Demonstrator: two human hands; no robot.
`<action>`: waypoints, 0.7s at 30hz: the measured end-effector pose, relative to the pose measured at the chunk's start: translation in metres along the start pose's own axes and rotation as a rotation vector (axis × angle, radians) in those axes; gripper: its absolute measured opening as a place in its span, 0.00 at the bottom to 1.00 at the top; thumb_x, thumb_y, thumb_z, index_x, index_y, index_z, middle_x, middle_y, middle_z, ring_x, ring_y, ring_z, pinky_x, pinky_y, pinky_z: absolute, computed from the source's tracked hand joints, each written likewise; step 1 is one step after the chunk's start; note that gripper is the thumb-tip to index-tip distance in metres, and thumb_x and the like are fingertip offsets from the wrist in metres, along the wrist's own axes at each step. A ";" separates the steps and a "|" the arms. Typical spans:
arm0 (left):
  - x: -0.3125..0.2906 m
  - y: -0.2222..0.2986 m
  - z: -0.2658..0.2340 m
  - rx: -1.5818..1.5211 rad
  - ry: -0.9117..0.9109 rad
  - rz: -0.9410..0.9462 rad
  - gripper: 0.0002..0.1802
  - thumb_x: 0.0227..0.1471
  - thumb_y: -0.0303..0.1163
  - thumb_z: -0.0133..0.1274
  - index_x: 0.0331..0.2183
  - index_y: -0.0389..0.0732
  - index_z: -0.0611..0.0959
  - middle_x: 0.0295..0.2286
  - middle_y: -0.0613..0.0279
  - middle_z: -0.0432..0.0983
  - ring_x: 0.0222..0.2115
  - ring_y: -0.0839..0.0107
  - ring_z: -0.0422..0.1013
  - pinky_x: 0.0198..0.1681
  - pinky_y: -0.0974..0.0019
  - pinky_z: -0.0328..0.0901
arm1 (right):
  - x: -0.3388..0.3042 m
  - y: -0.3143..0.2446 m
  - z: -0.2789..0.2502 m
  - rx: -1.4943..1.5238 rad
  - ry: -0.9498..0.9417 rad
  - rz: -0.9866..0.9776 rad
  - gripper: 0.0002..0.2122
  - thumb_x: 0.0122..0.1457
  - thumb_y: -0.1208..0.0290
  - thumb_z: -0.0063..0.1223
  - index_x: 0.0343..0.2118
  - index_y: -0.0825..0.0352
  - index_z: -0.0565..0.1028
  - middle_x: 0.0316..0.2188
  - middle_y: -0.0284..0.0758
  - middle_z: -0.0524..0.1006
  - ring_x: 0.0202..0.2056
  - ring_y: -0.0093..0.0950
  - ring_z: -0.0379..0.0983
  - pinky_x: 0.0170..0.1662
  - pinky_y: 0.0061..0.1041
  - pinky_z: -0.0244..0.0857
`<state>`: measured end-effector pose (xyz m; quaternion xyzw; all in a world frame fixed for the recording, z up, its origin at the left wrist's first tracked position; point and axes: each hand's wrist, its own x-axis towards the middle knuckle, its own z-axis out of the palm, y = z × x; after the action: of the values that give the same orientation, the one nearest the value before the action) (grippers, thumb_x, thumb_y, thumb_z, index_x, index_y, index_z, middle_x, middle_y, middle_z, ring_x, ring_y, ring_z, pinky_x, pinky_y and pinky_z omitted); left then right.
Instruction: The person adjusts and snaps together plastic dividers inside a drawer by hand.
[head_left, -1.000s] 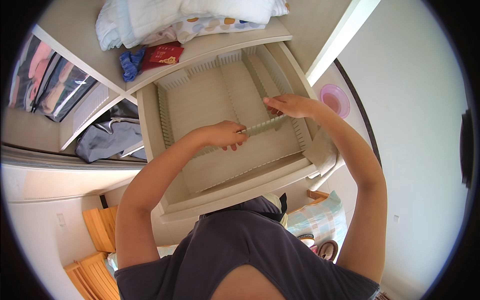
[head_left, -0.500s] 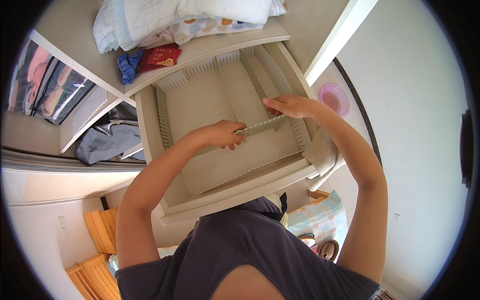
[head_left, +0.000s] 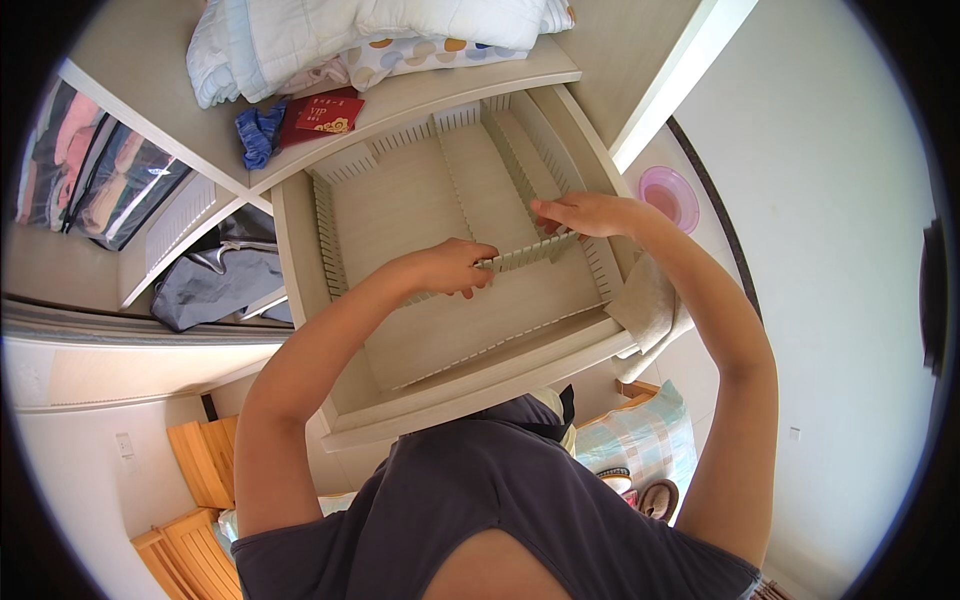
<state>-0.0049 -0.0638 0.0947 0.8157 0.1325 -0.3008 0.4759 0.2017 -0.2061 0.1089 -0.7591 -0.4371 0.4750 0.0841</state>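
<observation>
A pale wooden drawer (head_left: 470, 385) is pulled out in front of me, with slotted divider strips lining its walls. Across its middle runs a slotted crosswise divider (head_left: 530, 255). My left hand (head_left: 450, 266) is closed on this strip near its centre, thumb and fingers pinching the upper edge. Toward the strip's right end, my right hand (head_left: 588, 214) grips it between thumb and fingers, close to the lengthwise divider (head_left: 510, 165). Another, thinner lengthwise divider (head_left: 456, 185) stands left of that one. My fingers partly hide where the strips meet.
Above the drawer, a shelf holds folded white bedding (head_left: 290, 45), a blue cloth (head_left: 258, 135) and red envelopes (head_left: 330, 113). Grey bags (head_left: 220, 285) lie in the left compartment. A beige cloth (head_left: 640, 308) hangs at the drawer's right corner; a pink basin (head_left: 668, 198) stands beyond.
Both hands have shifted very slightly to the right, and the crosswise divider has moved a little with them. The drawer and its other dividers look the same.
</observation>
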 end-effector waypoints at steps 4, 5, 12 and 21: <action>0.003 -0.004 0.000 0.004 -0.006 -0.013 0.23 0.54 0.39 0.44 0.50 0.40 0.70 0.37 0.56 0.74 0.34 0.68 0.75 0.34 0.64 0.69 | -0.003 -0.004 -0.001 -0.003 -0.033 0.032 0.39 0.53 0.31 0.32 0.46 0.67 0.72 0.44 0.34 0.73 0.36 0.29 0.67 0.44 0.30 0.61; 0.003 -0.005 0.000 0.001 -0.005 -0.019 0.22 0.54 0.38 0.44 0.50 0.40 0.70 0.37 0.56 0.74 0.34 0.68 0.75 0.34 0.64 0.69 | -0.004 -0.006 -0.001 -0.014 -0.046 0.045 0.39 0.52 0.31 0.33 0.47 0.67 0.72 0.45 0.36 0.73 0.38 0.30 0.68 0.45 0.30 0.61; 0.003 -0.004 0.000 -0.010 0.004 -0.021 0.23 0.54 0.38 0.44 0.51 0.39 0.69 0.37 0.56 0.74 0.34 0.69 0.75 0.34 0.64 0.70 | -0.005 0.007 -0.006 -0.210 -0.136 -0.190 0.24 0.48 0.72 0.50 0.51 0.69 0.70 0.51 0.41 0.71 0.53 0.36 0.65 0.53 0.28 0.60; 0.002 -0.008 0.001 -0.017 0.016 -0.018 0.24 0.54 0.38 0.44 0.52 0.39 0.69 0.37 0.55 0.75 0.33 0.69 0.75 0.33 0.64 0.70 | 0.001 0.010 0.000 -0.291 -0.070 -0.238 0.24 0.43 0.88 0.40 0.45 0.67 0.74 0.42 0.44 0.75 0.47 0.40 0.70 0.48 0.32 0.63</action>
<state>-0.0078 -0.0609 0.0879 0.8127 0.1463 -0.2976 0.4791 0.2078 -0.2109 0.1032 -0.6894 -0.5903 0.4196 0.0140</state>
